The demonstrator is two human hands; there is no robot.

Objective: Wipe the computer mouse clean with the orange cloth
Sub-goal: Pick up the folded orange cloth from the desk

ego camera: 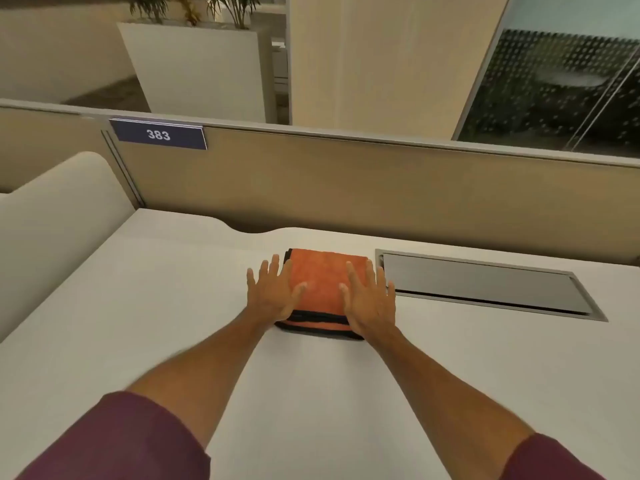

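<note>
An orange cloth [322, 282] with black edging lies folded in a thick stack on the white desk [138, 323]. My left hand [273, 296] rests flat on the cloth's left side, fingers spread. Over on its right side lies my right hand [370, 299], also flat with the fingers apart. Neither hand grips anything. No computer mouse shows anywhere in the view.
A grey metal cable hatch [485, 285] is set flush in the desk just right of the cloth. A beige partition [346, 181] with a "383" sign [158, 134] runs along the desk's far edge. A pale rounded divider [52, 216] stands at the left.
</note>
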